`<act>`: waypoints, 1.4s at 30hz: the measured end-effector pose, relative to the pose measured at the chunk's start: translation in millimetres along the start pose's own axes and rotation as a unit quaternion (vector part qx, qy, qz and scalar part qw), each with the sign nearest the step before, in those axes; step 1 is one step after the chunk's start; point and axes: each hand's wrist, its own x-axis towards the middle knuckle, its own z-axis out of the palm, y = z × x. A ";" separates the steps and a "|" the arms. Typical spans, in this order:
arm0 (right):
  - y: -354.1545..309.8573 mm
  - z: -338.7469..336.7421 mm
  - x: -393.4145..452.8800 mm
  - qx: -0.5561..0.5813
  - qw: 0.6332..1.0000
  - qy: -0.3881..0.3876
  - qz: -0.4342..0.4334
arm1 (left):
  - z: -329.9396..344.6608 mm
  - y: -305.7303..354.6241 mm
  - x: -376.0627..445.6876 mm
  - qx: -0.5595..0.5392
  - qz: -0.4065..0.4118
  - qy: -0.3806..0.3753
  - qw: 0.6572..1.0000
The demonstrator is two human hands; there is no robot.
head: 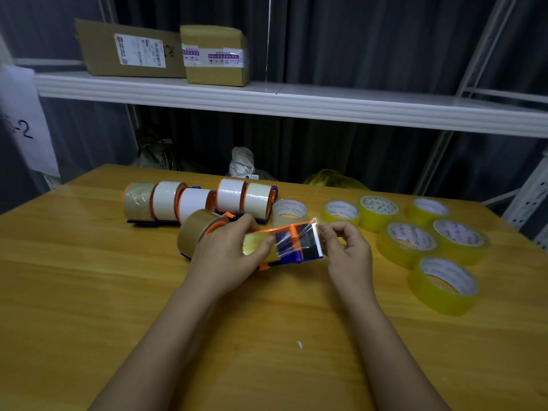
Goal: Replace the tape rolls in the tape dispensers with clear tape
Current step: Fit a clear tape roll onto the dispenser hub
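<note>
Clear tape [292,240] looked thin, sticky, flimsy. Left hand [228,256] gripped dispenser [296,250] w/ roll; right hand [347,247] pinched tape end near blade. Best hold: plastic frame.

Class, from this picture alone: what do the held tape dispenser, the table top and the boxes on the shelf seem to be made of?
Tape dispenser: likely moulded plastic, smooth orange and blue parts. Table: wood or wood-look laminate, with grain lines and slight sheen. Boxes: brown cardboard, matt, folded edges, taped and labelled.
</note>
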 end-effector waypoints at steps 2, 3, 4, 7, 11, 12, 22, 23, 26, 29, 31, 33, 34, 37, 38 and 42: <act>-0.9 0.6 -0.9 0.003 1.000 0.001 -0.006 | 0.0 1.2 -0.4 0.010 -0.009 -0.002 1.000; -1.1 0.9 -1.2 0.004 1.000 0.001 -0.009 | 0.3 1.9 -0.3 0.015 -0.019 -0.001 1.000; -1.4 1.1 -1.5 0.003 1.000 -0.001 -0.011 | 0.8 2.6 -0.1 0.019 -0.031 0.000 0.999; -2.0 1.6 -2.0 -0.001 1.000 -0.003 -0.016 | 2.2 4.4 1.3 0.037 -0.054 0.000 0.998; -2.6 2.2 -2.7 0.000 1.000 -0.003 -0.012 | 3.5 3.1 3.1 0.060 -0.055 0.007 0.997; -2.9 2.4 -2.7 0.000 1.000 -0.002 -0.011 | 4.0 2.8 3.7 0.064 -0.056 0.009 0.996; -2.8 3.5 -2.2 0.006 1.000 0.000 -0.021 | 5.3 4.1 2.2 0.066 -0.063 0.033 0.995; -2.8 3.6 -2.4 0.008 1.000 -0.001 -0.020 | 5.5 3.5 1.6 0.065 -0.065 0.032 0.995; -2.2 3.2 -2.9 0.004 1.000 -0.015 -0.014 | 4.8 1.4 1.2 0.049 -0.073 0.026 0.996; -2.1 1.8 -1.9 0.008 0.999 -0.032 0.003 | 1.9 -2.0 2.6 0.010 -0.085 0.016 0.996; -2.8 0.9 -0.8 0.012 0.999 -0.038 0.016 | 1.1 -2.3 3.4 0.002 -0.084 0.011 0.996; -3.6 0.5 -0.4 -0.003 0.999 -0.036 0.022 | 1.5 -1.8 3.7 0.008 -0.079 0.013 0.997; -3.8 0.5 -0.3 -0.010 0.999 -0.036 0.026 | 1.9 -1.9 3.8 0.010 -0.079 0.014 0.997; -4.0 0.5 -0.6 -0.017 0.998 -0.036 0.042 | 2.1 -2.7 3.4 0.010 -0.084 0.005 0.996; -3.9 0.4 -0.8 -0.018 0.998 -0.036 0.048 | 2.2 -2.7 3.2 0.010 -0.083 0.002 0.997; -5.5 0.2 -1.5 -0.018 0.998 -0.029 0.049 | 2.3 -2.8 2.7 0.007 -0.072 0.015 0.997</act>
